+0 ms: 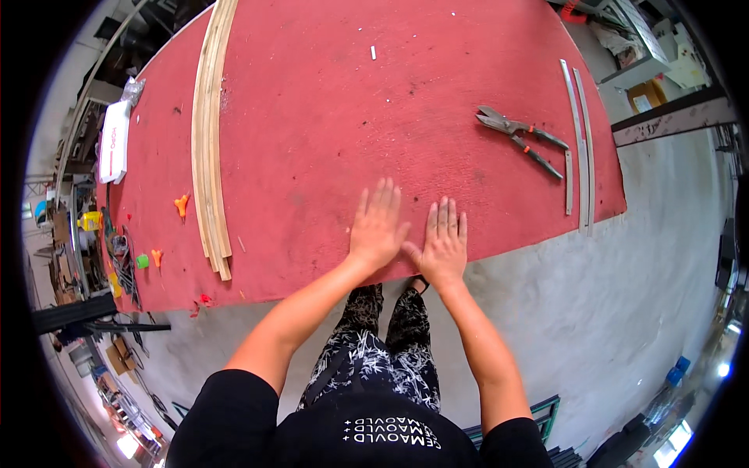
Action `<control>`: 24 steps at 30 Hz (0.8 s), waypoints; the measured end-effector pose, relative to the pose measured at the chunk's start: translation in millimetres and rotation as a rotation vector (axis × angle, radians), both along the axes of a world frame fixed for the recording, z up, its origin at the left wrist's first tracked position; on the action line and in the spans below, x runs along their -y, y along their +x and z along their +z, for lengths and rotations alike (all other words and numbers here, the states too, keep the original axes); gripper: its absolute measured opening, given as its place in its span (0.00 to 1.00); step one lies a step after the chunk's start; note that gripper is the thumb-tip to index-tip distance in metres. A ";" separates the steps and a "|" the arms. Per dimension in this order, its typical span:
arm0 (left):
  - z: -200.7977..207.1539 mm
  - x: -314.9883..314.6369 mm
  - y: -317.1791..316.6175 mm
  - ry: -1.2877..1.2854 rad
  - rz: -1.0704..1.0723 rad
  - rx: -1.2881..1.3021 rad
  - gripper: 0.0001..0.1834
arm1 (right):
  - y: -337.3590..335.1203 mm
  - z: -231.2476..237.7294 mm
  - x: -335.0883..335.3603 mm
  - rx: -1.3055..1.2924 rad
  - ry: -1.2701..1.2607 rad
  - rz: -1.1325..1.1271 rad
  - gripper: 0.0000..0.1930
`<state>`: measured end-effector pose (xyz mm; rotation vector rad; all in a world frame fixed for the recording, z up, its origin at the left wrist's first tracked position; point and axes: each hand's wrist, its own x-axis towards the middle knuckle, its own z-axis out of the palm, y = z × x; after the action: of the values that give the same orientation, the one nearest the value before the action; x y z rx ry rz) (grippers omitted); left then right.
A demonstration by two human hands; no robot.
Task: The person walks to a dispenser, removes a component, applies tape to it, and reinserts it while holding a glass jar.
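My left hand point(376, 228) is over the red-covered table point(312, 140) near its front edge, fingers stretched forward and holding nothing. Close beside it, my right hand point(442, 243) is also stretched out flat and bare, its thumb near the left thumb. Whether the palms press on the cover cannot be made out. Farther off to the right lie metal shears point(515, 134) with black and orange handles, the nearest tool to my right hand. Several long wooden strips point(209, 148) lie side by side to the left of my hands.
Long thin metal strips point(587, 156) lie along the table's right side, with a short one point(569, 183) beside them. At the left are a white box point(115, 142), an orange clip-like piece point(182, 206), a green roll point(142, 261) and tangled cables point(121, 253).
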<state>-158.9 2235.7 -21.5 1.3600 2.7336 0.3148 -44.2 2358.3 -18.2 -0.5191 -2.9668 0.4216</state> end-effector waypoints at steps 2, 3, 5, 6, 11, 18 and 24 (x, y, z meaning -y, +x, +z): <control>-1.5 12.7 17.1 -0.008 -0.027 -0.004 0.39 | 17.0 0.5 14.5 0.022 -0.003 0.000 0.46; -0.3 16.4 23.8 -0.020 -0.035 0.030 0.39 | 25.4 -0.8 19.7 0.047 -0.008 0.015 0.46; 0.5 21.0 33.6 -0.032 -0.056 0.060 0.39 | 39.5 -3.2 31.5 0.055 -0.019 -0.009 0.44; 0.3 23.0 36.8 -0.033 -0.066 0.065 0.39 | 44.2 -3.8 36.4 0.073 -0.035 -0.020 0.44; 4.3 24.8 38.1 -0.036 -0.090 0.097 0.38 | 59.0 -10.1 52.2 0.039 -0.056 -0.040 0.42; 3.9 22.9 35.4 -0.025 -0.122 0.122 0.38 | 77.3 -0.6 77.0 0.043 -0.062 -0.074 0.33; 17.3 32.9 33.8 -0.063 -0.379 0.116 0.35 | 181.5 -7.7 62.8 0.274 -0.375 -0.747 0.29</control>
<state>-125.1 2202.8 -4.2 1.7371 2.3089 0.2666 137.3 2295.5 -25.9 -1.7501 -2.6269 0.8561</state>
